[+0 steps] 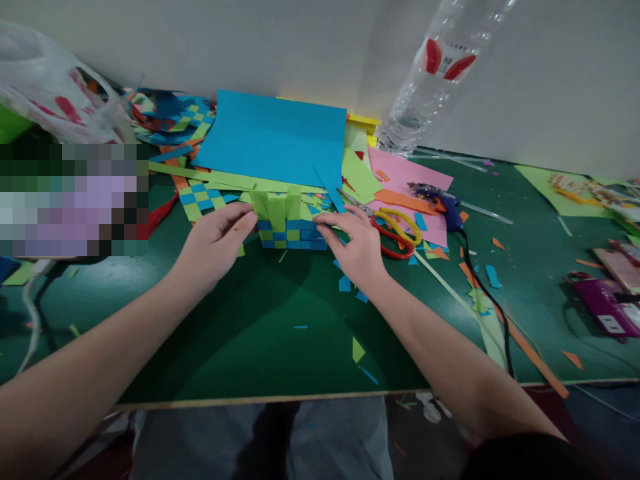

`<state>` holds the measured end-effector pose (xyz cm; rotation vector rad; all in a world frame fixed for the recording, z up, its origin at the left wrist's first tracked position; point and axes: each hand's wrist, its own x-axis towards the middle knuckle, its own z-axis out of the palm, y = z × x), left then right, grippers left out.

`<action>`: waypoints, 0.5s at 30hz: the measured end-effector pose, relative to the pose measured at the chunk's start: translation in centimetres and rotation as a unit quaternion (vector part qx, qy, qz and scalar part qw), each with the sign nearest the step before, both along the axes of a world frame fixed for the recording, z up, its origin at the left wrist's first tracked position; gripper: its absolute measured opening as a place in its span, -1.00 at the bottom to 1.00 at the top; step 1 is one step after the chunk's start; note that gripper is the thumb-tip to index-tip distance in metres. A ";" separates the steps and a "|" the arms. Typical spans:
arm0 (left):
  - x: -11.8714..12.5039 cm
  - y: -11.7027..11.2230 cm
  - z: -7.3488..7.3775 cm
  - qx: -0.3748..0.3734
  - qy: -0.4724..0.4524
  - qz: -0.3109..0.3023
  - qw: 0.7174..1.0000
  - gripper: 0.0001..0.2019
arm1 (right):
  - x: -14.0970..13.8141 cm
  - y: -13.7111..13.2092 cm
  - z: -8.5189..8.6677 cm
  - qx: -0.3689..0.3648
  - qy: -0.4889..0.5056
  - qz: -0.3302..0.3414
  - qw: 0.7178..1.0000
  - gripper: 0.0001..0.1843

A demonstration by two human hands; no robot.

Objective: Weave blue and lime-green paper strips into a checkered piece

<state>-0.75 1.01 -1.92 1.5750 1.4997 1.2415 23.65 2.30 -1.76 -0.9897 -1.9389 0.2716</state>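
Head view: left hand (215,245) and right hand (356,248) are gripping opposite sides of the woven paper basket (293,235), fingers (246,217) curled onto its strips.

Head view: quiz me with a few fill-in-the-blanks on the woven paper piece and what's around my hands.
1. The woven paper piece is made of blue and ____ strips.
2. The right hand lies next to ____ with yellow and red handles.
3. The large paper sheet behind the piece is coloured ____.
4. The left hand touches the piece's ____ end.
Missing words: green; scissors; blue; left.
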 end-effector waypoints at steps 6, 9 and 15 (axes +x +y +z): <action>0.7 0.1 0.2 -0.075 -0.153 0.006 0.985 -0.85 | 0.0 0.0 -0.1 -0.003 -0.012 0.001 1.000 -0.82; 0.7 0.2 0.3 -0.080 -0.180 0.003 0.980 -0.93 | 0.0 -0.1 -0.1 0.002 -0.013 0.002 1.000 -0.82; 0.7 0.1 0.3 -0.075 -0.175 0.002 0.982 -0.95 | -0.1 -0.2 0.0 0.022 -0.007 0.011 1.000 -0.86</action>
